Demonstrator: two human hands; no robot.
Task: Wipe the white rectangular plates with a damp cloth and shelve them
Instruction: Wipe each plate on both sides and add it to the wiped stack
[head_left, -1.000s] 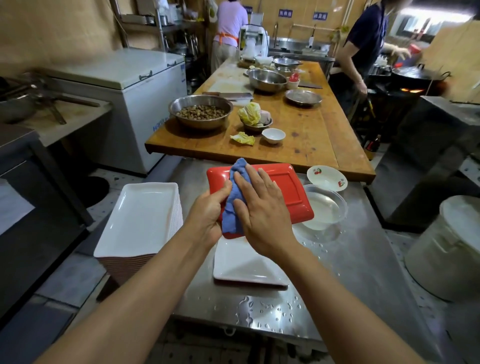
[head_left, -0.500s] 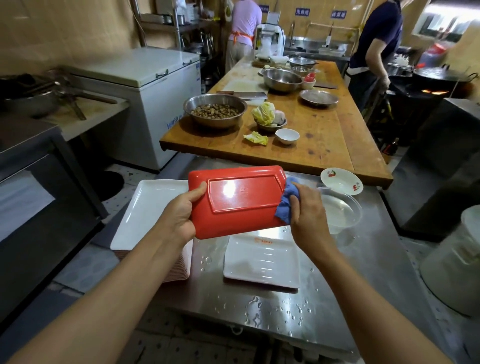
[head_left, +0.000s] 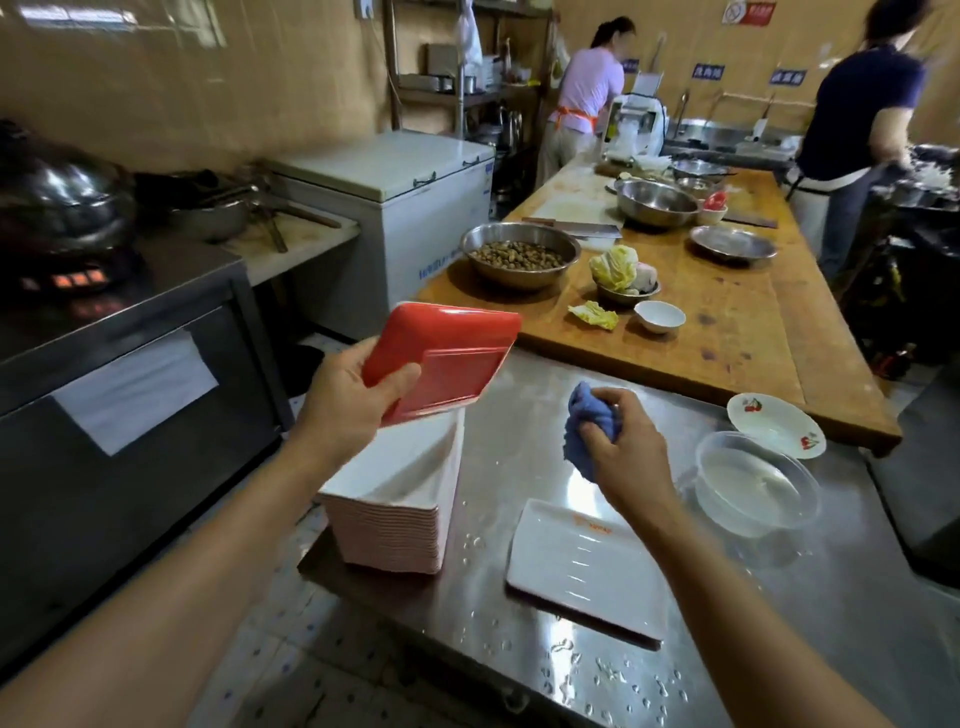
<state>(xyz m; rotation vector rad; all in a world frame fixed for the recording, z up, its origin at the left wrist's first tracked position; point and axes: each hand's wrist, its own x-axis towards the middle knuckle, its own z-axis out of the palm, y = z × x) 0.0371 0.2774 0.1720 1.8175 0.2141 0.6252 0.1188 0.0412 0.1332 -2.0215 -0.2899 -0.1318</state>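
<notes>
- Two tables fill our view: a wet steel tabletop (head_left: 519, 561) close to us and a wooden one (head_left: 727, 322) behind it.
- Our big stack of white plates (head_left: 410, 499) sits at the tabletop's left edge.
- One white plate (head_left: 587, 566) lies flat alone, right of the stack.
- A clear tub (head_left: 756, 486) of water stands farther right.
- Our left hand (head_left: 345, 400) grips a plate with a red underside (head_left: 441, 358), tilted, above the stack.
- Our right hand (head_left: 621, 441) has its fingers (head_left: 597, 431) squeezed around a blue cloth (head_left: 587, 421), above the single plate.
</notes>
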